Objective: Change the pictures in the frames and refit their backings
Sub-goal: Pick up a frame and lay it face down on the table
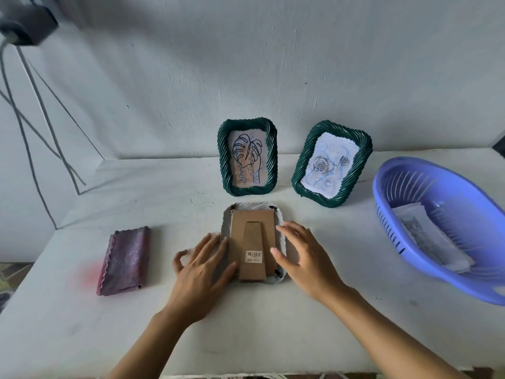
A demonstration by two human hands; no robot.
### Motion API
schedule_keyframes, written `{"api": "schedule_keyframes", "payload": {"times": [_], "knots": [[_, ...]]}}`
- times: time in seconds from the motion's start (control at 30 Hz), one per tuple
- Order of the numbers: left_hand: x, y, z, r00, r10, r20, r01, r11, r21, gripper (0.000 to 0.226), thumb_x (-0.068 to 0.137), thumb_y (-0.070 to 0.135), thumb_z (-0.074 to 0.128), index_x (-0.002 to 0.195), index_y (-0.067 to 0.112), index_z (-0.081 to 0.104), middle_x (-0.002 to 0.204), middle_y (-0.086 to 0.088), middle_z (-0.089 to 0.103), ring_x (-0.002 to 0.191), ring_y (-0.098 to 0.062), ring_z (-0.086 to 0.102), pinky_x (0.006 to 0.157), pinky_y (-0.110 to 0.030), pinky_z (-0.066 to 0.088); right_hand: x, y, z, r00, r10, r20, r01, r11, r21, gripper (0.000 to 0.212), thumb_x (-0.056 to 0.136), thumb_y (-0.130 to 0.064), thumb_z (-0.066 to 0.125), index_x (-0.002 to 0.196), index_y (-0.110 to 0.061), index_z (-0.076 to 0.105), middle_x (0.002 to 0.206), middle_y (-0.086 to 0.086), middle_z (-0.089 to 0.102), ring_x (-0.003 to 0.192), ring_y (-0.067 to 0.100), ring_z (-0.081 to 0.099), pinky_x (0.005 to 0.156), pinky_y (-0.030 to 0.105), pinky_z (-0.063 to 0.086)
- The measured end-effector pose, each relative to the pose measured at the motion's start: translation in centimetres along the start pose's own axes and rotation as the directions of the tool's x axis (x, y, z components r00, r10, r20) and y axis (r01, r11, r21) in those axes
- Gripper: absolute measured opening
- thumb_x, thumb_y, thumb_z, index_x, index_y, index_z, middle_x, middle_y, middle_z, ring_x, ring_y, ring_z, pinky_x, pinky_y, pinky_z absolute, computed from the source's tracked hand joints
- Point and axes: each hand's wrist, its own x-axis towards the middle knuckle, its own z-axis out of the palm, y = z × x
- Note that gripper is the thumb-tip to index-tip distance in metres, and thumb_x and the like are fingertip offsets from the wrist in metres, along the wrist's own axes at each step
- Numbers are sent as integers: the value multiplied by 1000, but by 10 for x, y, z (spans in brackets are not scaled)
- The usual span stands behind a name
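Left hand [202, 266] flat on the face-down frame [254, 207], right hand [303, 258] spread wide; cardboard backing [237, 228] looks light, bendy, so I'd lift by edges.

A white worktop [246, 324] is set against a pale, rough-plastered wall [273, 64]. Toward its right edge a lilac plastic basket [377, 191] with slotted sides is placed, well apart from a folded purple cloth [125, 259] – scalloped along one side – that is laid flat on the left. At the upper left a dark device [27, 20], blurred, is carried on thin legs spread down beside the worktop.
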Motion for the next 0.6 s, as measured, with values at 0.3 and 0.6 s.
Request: {"api": "schedule_keyframes", "payload": {"times": [0.3, 0.6], "knots": [[-17, 1, 4, 999, 41, -29, -41, 999, -4, 75, 93, 73, 9, 156, 34, 25, 163, 14, 14, 151, -1, 2, 117, -44, 3, -19, 1, 0, 991, -83, 108, 88, 995, -46, 64, 88, -58, 45, 143, -25, 51, 160, -7, 28, 142, 3, 21, 123, 37, 17], [-19, -1, 12, 995, 70, -77, -67, 997, 46, 58, 102, 54, 17, 156, 32, 28, 162, 11, 17, 152, -2, 4, 115, -49, 12, -21, 0, -2, 979, -86, 186, 109, 987, -115, 61, 91, -52, 39, 145, -24, 46, 162, -2, 22, 147, 9, 18, 123, 28, -2]]}}
